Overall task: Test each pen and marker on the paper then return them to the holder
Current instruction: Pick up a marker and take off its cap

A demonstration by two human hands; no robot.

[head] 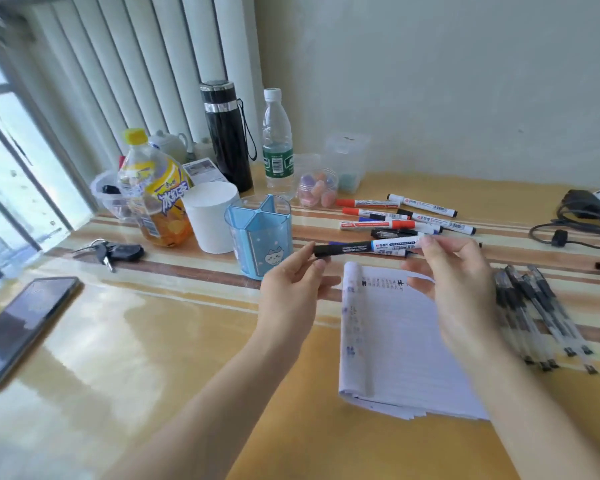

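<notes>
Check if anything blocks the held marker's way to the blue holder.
Nothing visible does. The marker, pinched by the left hand at its black cap and the right hand on its barrel, is just right of the blue holder, whose top is open. The white cup stands left of it.

Both arms are bare as far as they show. The left forearm [205, 403], left of the notebook [395, 358], and the right forearm [541, 410], by the notebook's lower right corner, run uncovered from the lower edge of the view up to the wrists. The left hand [291, 289], beside the notebook's top left corner, and the right hand [461, 282], over its top right part, are bare too, with slim fingers. The fingernails look short and plain, though blur hides finer detail. Wrists narrow, forearms slender.
</notes>
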